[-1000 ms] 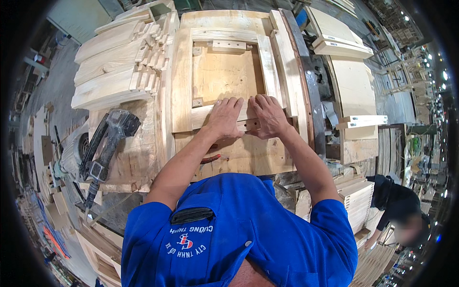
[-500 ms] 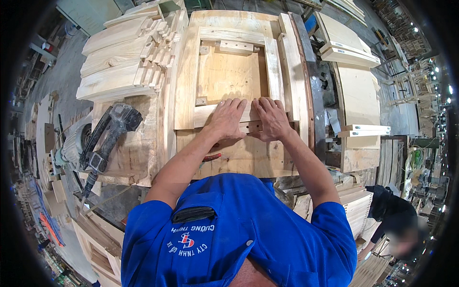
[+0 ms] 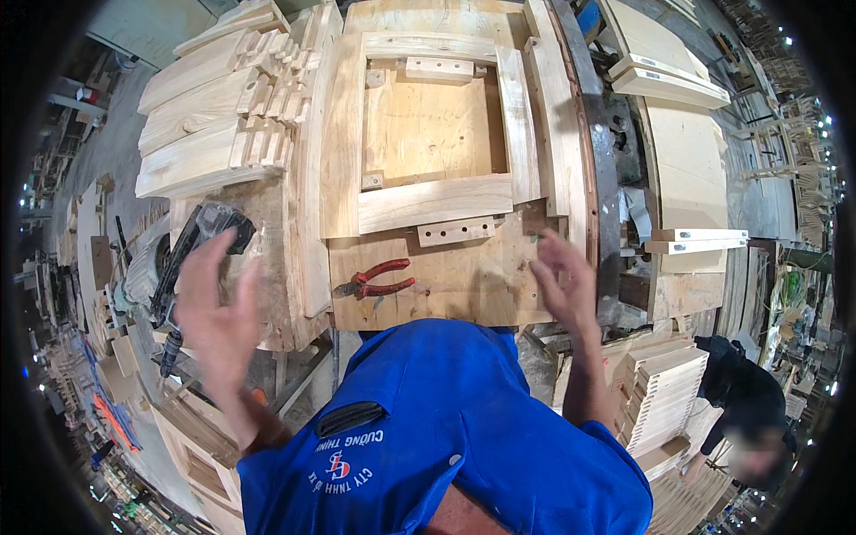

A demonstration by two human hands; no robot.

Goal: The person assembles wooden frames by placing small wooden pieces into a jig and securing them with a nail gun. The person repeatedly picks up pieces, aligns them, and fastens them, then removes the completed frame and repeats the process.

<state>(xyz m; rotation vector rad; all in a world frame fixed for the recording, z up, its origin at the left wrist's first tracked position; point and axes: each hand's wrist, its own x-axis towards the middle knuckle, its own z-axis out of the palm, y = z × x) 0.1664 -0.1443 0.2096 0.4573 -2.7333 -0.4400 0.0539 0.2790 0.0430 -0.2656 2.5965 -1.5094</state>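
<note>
A light wooden frame [image 3: 435, 203] of joined rails lies on a plywood board at the middle of the bench. Just below its near rail sits a small wooden block with several drilled holes [image 3: 456, 232]. Pliers with red handles [image 3: 382, 278] rest on the board nearer to me. My left hand [image 3: 216, 299], blurred, is raised with fingers apart over the left side, partly in front of a black nail gun [image 3: 183, 254]; no grip on it shows. To the right of the pliers, my right hand [image 3: 568, 278] hovers, fingers loosely apart, holding nothing.
Stacked tenoned boards [image 3: 201, 116] fill the far left of the bench. Long wooden strips [image 3: 555, 134] run along the board's right side. Farther right are pale panels [image 3: 687, 178]. A person in dark clothes [image 3: 744, 392] bends at the lower right, beside stacked slats [image 3: 664, 392].
Both hands have left the frame's near rail and drawn apart, the left toward the nail gun, the right toward me and right. The pliers and drilled block are now uncovered.
</note>
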